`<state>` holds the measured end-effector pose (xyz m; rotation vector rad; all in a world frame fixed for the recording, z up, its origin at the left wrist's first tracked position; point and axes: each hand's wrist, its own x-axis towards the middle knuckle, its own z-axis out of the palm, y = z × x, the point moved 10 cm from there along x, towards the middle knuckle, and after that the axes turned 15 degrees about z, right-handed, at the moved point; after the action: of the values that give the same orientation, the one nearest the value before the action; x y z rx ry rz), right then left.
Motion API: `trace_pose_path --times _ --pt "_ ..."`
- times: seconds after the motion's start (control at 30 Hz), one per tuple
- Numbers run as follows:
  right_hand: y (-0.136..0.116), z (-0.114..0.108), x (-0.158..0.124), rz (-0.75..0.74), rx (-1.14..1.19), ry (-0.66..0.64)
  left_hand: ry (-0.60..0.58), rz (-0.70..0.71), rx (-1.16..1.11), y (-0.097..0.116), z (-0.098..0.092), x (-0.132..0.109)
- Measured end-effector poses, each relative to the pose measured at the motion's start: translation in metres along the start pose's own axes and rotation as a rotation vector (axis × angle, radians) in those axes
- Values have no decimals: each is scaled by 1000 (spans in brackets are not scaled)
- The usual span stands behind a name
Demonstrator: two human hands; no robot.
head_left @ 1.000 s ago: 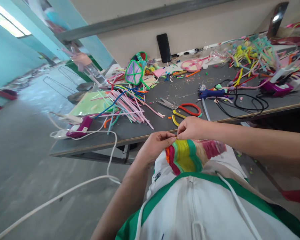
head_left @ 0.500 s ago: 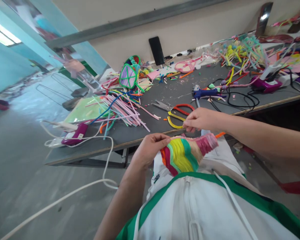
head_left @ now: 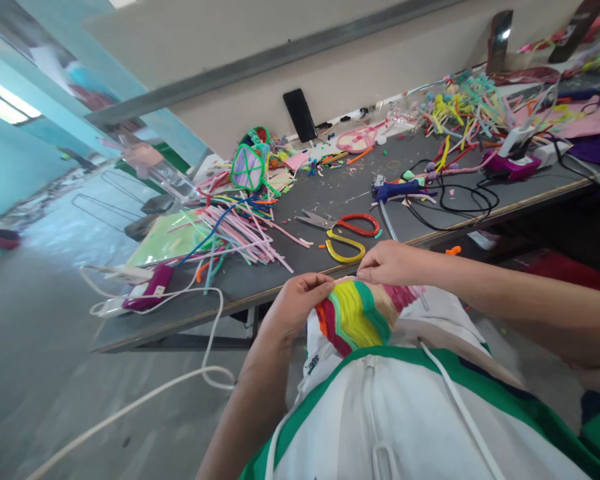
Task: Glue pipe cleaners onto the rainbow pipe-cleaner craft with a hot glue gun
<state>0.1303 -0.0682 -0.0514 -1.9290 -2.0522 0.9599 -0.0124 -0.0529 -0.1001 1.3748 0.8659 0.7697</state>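
A striped craft piece (head_left: 357, 310) of fuzzy pipe-cleaner stems rests on my lap, banded in orange, crimson, mint, yellow, teal, beige and pink. My left hand (head_left: 300, 300) pinches its upper left edge between thumb and fingers. At the top edge, my right hand (head_left: 385, 263) is closed with fingertips pressed together; what they grip is too small to make out. My right forearm covers part of the pink end. Just beyond the hands, scissors (head_left: 343, 233) with one red and one yellow handle lie open on the table. An orange stem tip (head_left: 453, 251) shows above my right forearm.
The grey table (head_left: 325, 193) bears pink pipe cleaners (head_left: 243, 233), a blue glue gun (head_left: 397, 189) with a black cord, a phone (head_left: 300, 115) against the wall and a purple power strip (head_left: 153, 288). A white cable (head_left: 215, 333) hangs off the left side.
My right hand has come down and left onto the craft piece's top edge. The forearm now covers more of the pink end. My left hand keeps its pinch, and the view has shifted slightly.
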Motion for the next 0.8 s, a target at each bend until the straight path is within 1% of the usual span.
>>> trace_pose_path --times 0.13,0.33,0.43,0.5,0.57,0.63,0.7,0.73,0.8 --pt "-2 0 5 13 1 1 -12 8 9 1 1 0" --pt "-6 4 8 30 -12 -3 -9 -28 -16 -2 -2 -2" --pt "-10 -3 6 26 -27 19 -17 -43 -52 -5 0 -3" --pt "-12 -22 -2 14 9 101 -2 -41 -85 -5 -3 -4" --pt "-12 -55 -20 -10 106 259 51 -23 -99 -2 -12 -4" --pt "-5 -93 -48 -19 225 457 130 15 -95 4 -29 -4" --pt "11 -124 -80 -21 391 641 218 77 -136 13 -47 -1" --pt "23 -134 -95 -7 480 715 289 123 -207 18 -58 0" --pt "56 -140 -115 88 592 813 419 240 -304 30 -77 2"
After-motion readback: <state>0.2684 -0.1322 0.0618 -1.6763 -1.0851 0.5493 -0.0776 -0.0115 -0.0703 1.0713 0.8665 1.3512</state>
